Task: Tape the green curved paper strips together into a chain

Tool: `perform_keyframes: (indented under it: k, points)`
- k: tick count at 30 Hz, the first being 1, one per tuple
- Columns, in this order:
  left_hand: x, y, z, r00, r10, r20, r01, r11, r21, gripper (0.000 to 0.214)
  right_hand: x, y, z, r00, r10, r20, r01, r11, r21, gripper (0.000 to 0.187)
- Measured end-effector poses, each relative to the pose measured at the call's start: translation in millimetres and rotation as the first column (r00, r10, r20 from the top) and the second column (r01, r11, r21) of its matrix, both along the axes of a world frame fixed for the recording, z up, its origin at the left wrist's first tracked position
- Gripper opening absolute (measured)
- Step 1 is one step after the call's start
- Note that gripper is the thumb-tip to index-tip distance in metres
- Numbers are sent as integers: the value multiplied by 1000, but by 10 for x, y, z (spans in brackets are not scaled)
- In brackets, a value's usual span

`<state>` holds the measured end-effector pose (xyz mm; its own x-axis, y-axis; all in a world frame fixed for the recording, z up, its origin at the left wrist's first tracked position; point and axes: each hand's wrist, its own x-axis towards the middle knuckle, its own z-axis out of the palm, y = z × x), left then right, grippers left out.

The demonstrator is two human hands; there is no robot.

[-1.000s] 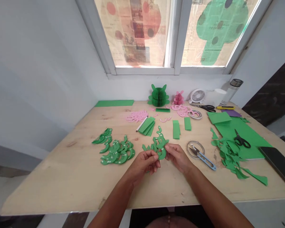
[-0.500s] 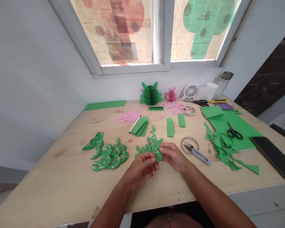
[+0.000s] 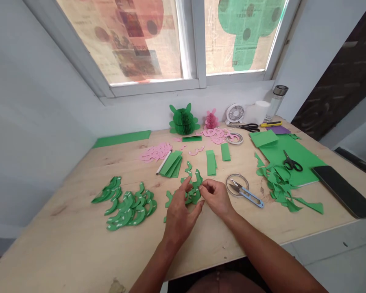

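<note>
My right hand [image 3: 216,197] pinches the end of a curved green paper strip [image 3: 198,177] between thumb and fingertips. Beside it, my left hand [image 3: 181,209] is open, thumb apart from the fingers, over a small group of similar green cut-outs [image 3: 169,197]. Part of that group is hidden behind the left hand. Left of the hands lies a larger heap of curved green pieces [image 3: 129,209] with whitish marks on them. Another stack of green pieces [image 3: 110,190] is just beyond that heap.
Thread snips [image 3: 247,194] rest across a tape roll [image 3: 237,176] to the right. Farther right are green scraps [image 3: 277,183], scissors [image 3: 291,161] and a phone [image 3: 343,189]. Pink cut-outs [image 3: 156,152], folded green paper [image 3: 172,165] and a green honeycomb paper figure [image 3: 184,122] stand or lie farther back.
My left hand has let go of the green paper piece and spread its fingers, moving left over the group. My right hand still pinches a green strip. The view has shifted slightly.
</note>
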<state>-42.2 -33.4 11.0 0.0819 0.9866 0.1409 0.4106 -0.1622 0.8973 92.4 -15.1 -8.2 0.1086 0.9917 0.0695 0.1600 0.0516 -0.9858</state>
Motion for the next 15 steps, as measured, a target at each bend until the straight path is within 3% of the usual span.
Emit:
perform_keyframes:
  k: [3,9,15]
  points:
    - [39,39,-5,999,0,48,2,999,-52,55,10,7,-7,999,-26,36,26,1000,0,20]
    - [11,145,-28,931,-25,364,118,965,-235,46,30,36,-31,998,-57,27,57,998,-9,20]
    - [13,166,5,909,-18,417,148,948,-282,46,50,59,-57,998,-63,18,63,998,-10,21]
